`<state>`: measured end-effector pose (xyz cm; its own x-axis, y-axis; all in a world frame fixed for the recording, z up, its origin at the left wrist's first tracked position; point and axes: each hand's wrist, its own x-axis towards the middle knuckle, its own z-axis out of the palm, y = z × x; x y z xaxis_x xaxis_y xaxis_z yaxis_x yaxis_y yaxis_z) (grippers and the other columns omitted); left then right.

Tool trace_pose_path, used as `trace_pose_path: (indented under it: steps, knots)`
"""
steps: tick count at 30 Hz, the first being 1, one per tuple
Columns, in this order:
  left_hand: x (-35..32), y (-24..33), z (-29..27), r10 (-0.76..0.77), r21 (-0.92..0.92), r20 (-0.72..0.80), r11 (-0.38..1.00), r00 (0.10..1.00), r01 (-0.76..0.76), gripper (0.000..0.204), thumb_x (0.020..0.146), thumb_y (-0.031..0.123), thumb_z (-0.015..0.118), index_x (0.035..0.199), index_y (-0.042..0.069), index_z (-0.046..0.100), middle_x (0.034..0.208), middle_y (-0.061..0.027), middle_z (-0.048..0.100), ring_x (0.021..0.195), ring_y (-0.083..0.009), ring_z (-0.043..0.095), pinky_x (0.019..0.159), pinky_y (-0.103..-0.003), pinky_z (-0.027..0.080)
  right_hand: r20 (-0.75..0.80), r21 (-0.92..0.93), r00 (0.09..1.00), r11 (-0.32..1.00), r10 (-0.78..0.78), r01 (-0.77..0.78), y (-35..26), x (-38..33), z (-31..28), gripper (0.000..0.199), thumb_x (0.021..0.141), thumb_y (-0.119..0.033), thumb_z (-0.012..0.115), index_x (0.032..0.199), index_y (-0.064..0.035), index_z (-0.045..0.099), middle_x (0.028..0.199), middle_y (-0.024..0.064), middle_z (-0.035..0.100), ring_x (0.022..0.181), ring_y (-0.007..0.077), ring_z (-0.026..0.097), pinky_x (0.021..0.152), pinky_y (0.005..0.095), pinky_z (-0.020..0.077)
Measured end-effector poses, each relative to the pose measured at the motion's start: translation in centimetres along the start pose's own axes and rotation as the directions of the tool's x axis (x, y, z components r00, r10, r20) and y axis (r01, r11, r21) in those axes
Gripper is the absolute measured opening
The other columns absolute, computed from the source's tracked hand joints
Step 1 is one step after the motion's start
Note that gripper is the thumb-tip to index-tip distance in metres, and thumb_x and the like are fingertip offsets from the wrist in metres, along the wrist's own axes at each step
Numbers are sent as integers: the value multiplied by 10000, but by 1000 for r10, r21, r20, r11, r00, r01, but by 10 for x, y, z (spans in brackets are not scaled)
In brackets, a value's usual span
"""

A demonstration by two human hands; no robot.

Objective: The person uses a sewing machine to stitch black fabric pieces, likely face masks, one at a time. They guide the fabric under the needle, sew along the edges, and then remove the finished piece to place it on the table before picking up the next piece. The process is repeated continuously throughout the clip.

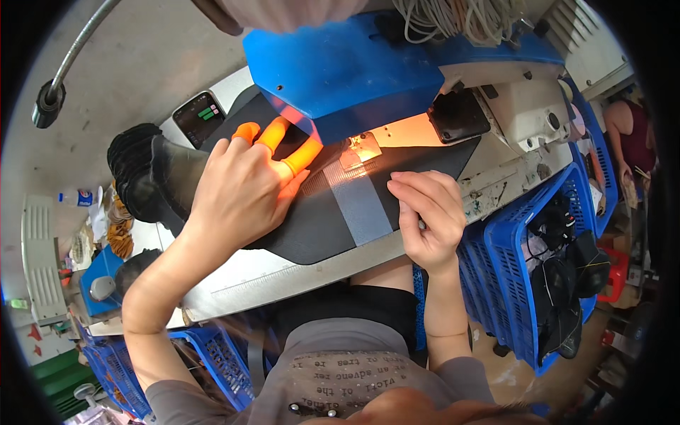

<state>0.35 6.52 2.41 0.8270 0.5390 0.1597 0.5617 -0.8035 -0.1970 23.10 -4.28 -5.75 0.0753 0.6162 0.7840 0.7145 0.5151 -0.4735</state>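
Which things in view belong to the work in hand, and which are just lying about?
Apparently in use:
flat black piece
grey strip on it
blue sewing machine
orange finger covers on left hand

Probably just lying about:
lit phone
dark phone
blue-labelled bottle

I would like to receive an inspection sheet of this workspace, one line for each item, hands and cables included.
Surface: pale worktable, dark marks near its right end.
Job's things: black flat piece with a grey-blue strip across it, below the blue machine cover; orange light shines there.
Clutter: lit phone at left, dark phone at right, stacked black pieces.
Left hand: on the black piece, fingers spread, three with orange finger covers.
Right hand: fingers bent, beside the strip; a small thing may be held, unclear.
Cables: pale bundled cords at the machine's top.
Surroundings: filled blue basket and another person at right.
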Motion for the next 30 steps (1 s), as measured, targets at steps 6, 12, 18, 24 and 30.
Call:
trace_pose_path:
  steps: [6,12,18,24,30]
  knots:
    - [-4,31,0,-178,43,-70,983,982,181,364,876,294,651,1235,231,669,1202,-185,614,960,-351,583,754,-369,447,-10,-14,1000,1000,-12,11,1,0,2,329,648,38,650,956,-45,731,990,68,706,852,254,617,768,363,492]
    - [-1,56,3,-283,97,-135,950,950,296,258,896,309,648,1107,173,707,1095,-153,619,826,-323,554,737,-408,409,-15,-13,1000,1000,-10,10,0,0,3,331,645,37,644,955,-44,730,987,69,704,850,254,615,769,366,490]
    - [7,61,6,-325,152,-127,927,937,343,250,901,321,641,1091,171,704,1131,-152,614,845,-319,566,737,-400,414,-24,-21,1000,1000,11,-12,-1,-2,3,324,646,40,644,948,-44,727,986,68,704,845,254,614,763,365,489]
    - [3,43,10,-338,170,-215,911,916,376,279,901,324,645,1123,166,701,1136,-166,625,874,-331,582,735,-398,434,-29,-23,999,1000,16,-17,-3,0,3,306,658,48,648,940,-43,724,983,64,705,844,253,613,768,358,484]
    - [-36,62,-14,-371,-47,-70,928,926,369,406,891,271,667,1272,133,649,1273,-248,559,997,-402,588,822,-429,432,-45,-37,999,999,17,-18,-1,-4,4,296,667,46,643,937,-48,723,976,61,703,854,254,610,775,366,476]
